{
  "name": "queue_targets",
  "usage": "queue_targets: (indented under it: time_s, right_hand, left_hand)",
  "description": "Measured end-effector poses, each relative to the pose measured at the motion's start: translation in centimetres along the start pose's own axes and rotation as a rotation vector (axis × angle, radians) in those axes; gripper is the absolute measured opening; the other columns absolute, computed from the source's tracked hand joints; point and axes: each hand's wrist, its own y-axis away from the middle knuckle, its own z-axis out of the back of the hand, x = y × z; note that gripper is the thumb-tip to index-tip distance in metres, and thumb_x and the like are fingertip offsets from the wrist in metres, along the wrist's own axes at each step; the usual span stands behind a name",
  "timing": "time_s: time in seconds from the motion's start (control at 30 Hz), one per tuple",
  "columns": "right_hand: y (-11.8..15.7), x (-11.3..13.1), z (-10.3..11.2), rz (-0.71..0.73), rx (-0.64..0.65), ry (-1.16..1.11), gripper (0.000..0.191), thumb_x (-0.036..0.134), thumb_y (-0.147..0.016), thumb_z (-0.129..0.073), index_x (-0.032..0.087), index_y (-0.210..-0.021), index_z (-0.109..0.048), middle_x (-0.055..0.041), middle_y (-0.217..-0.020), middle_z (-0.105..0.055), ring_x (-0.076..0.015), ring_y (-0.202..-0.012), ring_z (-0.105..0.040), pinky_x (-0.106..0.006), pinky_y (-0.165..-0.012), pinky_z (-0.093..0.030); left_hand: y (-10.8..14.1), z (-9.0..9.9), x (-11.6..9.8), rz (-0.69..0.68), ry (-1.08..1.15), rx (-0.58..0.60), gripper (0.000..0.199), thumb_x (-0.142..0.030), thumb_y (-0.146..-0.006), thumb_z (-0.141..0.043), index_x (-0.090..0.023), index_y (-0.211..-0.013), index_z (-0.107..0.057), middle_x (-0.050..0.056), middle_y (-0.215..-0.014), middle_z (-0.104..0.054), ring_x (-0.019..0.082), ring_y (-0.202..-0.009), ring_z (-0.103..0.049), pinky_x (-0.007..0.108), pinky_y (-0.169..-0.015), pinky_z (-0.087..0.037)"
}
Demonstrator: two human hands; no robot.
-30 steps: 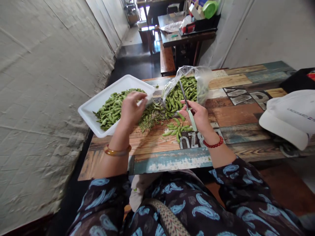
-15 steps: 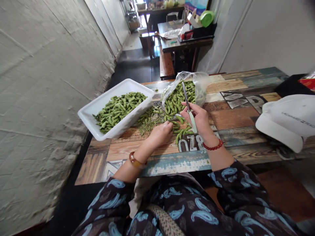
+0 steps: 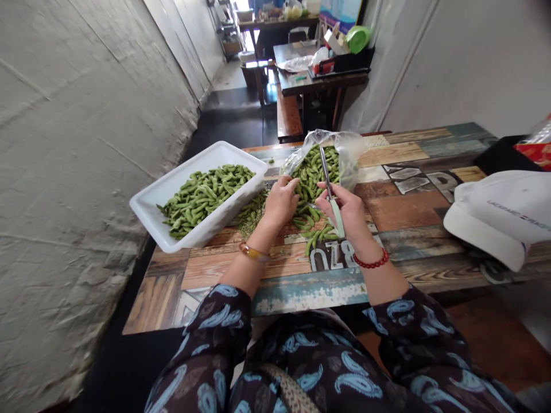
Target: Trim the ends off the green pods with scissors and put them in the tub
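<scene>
Dark blouse (image 3: 321,353), light-blue paisley teardrops, fainter grey leaf motifs. Sleeves (image 3: 419,327) end mid-forearm. Left wrist: glossy amber-brown bangle (image 3: 254,253). Right: red bead bracelet (image 3: 371,261). Lower middle of frame: patterned beige-brown woven strap (image 3: 294,390).

Tub (image 3: 235,210), bag (image 3: 349,159), seemingly scissors (image 3: 336,214): one each

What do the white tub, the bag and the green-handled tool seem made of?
White tub: probably plastic; smooth, opaque walls, rounded corners.
Bag: likely thin plastic film; clear, crinkled.
Green-handled tool: greyish, glinting blade suggests metal; smooth, pale handle, perhaps plastic.
</scene>
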Motion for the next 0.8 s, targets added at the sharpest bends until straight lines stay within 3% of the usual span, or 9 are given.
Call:
queue_targets:
  time_s: [0.13, 0.27, 0.37, 0.5, 0.63, 0.8]
  right_hand:
    - [-0.1, 0.2, -0.1, -0.009, -0.004, -0.015, 0.05, 0.048, -0.077, -0.075, 0.019, -0.117, -0.069, -0.0001, -0.083, -0.063, -0.0089, -0.059, -0.052, -0.022, -0.055, -0.048]
    - [-0.1, 0.8, 0.1, -0.02, -0.021, -0.01, 0.048, 0.048, -0.077, -0.075, 0.02, -0.116, -0.069, -0.0003, -0.083, -0.064, -0.0095, -0.061, -0.054, -0.021, -0.055, -0.049]
    - [0.0, 0.9, 0.2, -0.021, -0.015, 0.0, 0.048, 0.046, -0.077, -0.075, 0.02, -0.117, -0.069, -0.0001, -0.084, -0.064, -0.0088, -0.061, -0.053, -0.021, -0.055, -0.048]
    - [0.1, 0.6, 0.3, -0.009, -0.015, 0.028, 0.046, 0.045, -0.08, -0.072, 0.021, -0.119, -0.068, -0.0001, -0.085, -0.064, -0.0086, -0.06, -0.053, -0.021, -0.055, -0.047]
    - [0.1, 0.4, 0.0, -0.008, -0.019, 0.05, 0.045, 0.043, -0.08, -0.073, 0.02, -0.117, -0.069, 0.0, -0.084, -0.065, -0.0084, -0.059, -0.052, -0.021, -0.055, -0.047]
    - [0.2, 0.4, -0.3, -0.012, 0.013, 0.073, 0.045, 0.042, -0.078, -0.074, 0.019, -0.116, -0.069, -0.0006, -0.084, -0.065, -0.0092, -0.061, -0.053, -0.021, -0.055, -0.047]
  left_hand:
    - [-0.5, -0.4, -0.3, -0.069, -0.069, 0.088, 0.036, -0.02, -0.081, -0.067, -0.015, -0.116, -0.065, 0.017, -0.125, -0.056, 0.031, -0.114, -0.052, 0.045, -0.101, -0.042]
    - [1.2, -0.7, -0.5, -0.107, 0.002, 0.14, 0.009, -0.014, -0.082, -0.061, -0.015, -0.089, -0.068, 0.013, -0.106, -0.06, 0.024, -0.099, -0.059, 0.037, -0.089, -0.048]
    - [2.8, -0.5, -0.2, -0.093, 0.165, 0.123, 0.011, -0.011, -0.082, -0.06, -0.015, -0.082, -0.069, 0.01, -0.094, -0.062, 0.02, -0.087, -0.061, 0.032, -0.082, -0.049]
    - [4.5, 0.7, 0.3, 0.133, 0.598, 0.031, 0.008, -0.018, -0.079, -0.066, -0.015, -0.084, -0.071, 0.004, -0.077, -0.067, 0.015, -0.071, -0.061, 0.028, -0.069, -0.049]
    - [5.5, 1.7, 0.2, 0.418, 1.045, 0.046, 0.025, -0.035, -0.077, -0.07, -0.013, -0.09, -0.067, 0.0, -0.06, -0.062, 0.011, -0.051, -0.056, 0.023, -0.052, -0.044]
    - [6.1, 1.3, 0.2, 0.464, 1.054, 0.001, 0.026, -0.034, -0.072, -0.075, -0.013, -0.086, -0.066, -0.002, -0.062, -0.061, 0.008, -0.048, -0.053, 0.02, -0.048, -0.042]
